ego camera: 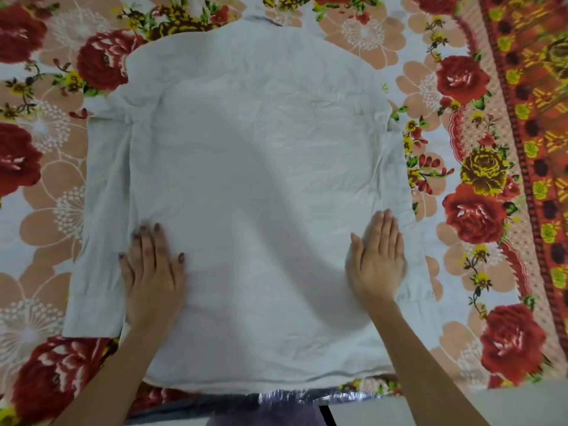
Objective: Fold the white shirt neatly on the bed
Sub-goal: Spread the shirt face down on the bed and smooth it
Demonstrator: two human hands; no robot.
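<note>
white shirt (252, 167) lies spread flat on the bed (479, 210), collar (261, 20) at the far end and hem nearest the person. it looks thin, soft and light, creased all over, so it will likely slide and rumple rather than hold a line; best pinched at a side seam and shoulder edge, then laid over. a sleeve (98, 241) lies along each side. the left hand (153, 272) rests flat near the left seam, fingers (159, 241) slightly spread. the right hand (376, 259) lies flat near the right seam, fingers pressed together.
</note>
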